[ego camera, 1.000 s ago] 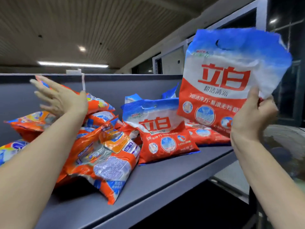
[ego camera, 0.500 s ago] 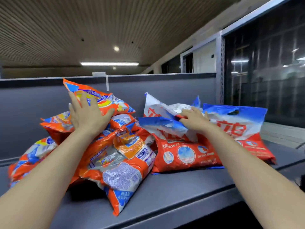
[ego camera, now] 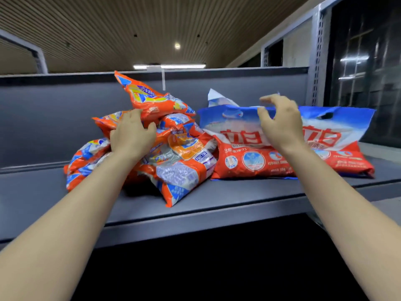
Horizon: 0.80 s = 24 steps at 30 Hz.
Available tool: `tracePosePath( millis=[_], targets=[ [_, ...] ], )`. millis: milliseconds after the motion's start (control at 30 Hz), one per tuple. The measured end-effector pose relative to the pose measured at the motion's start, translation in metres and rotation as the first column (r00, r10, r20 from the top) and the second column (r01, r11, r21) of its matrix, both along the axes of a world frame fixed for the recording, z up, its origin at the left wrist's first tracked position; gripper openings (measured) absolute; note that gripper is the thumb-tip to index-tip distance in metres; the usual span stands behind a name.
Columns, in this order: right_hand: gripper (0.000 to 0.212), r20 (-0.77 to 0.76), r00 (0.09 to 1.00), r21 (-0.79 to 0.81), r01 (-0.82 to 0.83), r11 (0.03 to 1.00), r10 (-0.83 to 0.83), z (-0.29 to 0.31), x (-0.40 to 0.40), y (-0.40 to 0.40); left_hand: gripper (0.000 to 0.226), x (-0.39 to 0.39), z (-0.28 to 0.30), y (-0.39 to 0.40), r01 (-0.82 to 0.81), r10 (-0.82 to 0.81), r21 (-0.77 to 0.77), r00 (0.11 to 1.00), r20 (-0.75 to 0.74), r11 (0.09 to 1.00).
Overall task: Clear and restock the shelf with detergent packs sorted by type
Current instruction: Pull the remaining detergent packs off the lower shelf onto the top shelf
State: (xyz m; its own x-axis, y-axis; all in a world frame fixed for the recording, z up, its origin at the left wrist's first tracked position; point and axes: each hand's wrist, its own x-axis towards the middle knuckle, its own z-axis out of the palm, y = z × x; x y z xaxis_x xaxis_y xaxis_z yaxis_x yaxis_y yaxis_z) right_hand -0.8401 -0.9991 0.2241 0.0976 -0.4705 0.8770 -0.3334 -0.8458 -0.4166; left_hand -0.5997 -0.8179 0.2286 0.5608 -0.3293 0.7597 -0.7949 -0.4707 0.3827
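While both arms reach over the shelf (ego camera: 217, 205) | left hand (ego camera: 130, 137) presses flat on the orange packs (ego camera: 173, 157) | right hand (ego camera: 280, 124) hovers empty, fingers loosely curled, over the red-and-blue packs (ego camera: 249, 157), nearer them | packs lie lengthwise along the shelf, directly ahead

Grey shelf (ego camera: 217, 198) carries a heap of orange packs (ego camera: 180, 161); just right of the heap, touching it, red-and-blue packs (ego camera: 245, 157) lie flat.
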Motion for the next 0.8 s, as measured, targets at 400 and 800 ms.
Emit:
tracePosePath(
  millis=[400, 800],
  targets=[
    [0.031, -0.251, 0.951, -0.019, -0.192, 0.981, 0.182, -0.044, 0.002, 0.086, 0.028, -0.045, -0.036, 0.107, -0.194, 0.204, 0.154, 0.977, -0.055, 0.969],
    [0.032, -0.397, 0.814, 0.148, -0.399, 0.905, 0.424, -0.094, 0.038, 0.197, 0.021, -0.047, -0.081, 0.238, -0.248, 0.251, 0.055, 0.965, -0.070, 0.967]
  ],
)
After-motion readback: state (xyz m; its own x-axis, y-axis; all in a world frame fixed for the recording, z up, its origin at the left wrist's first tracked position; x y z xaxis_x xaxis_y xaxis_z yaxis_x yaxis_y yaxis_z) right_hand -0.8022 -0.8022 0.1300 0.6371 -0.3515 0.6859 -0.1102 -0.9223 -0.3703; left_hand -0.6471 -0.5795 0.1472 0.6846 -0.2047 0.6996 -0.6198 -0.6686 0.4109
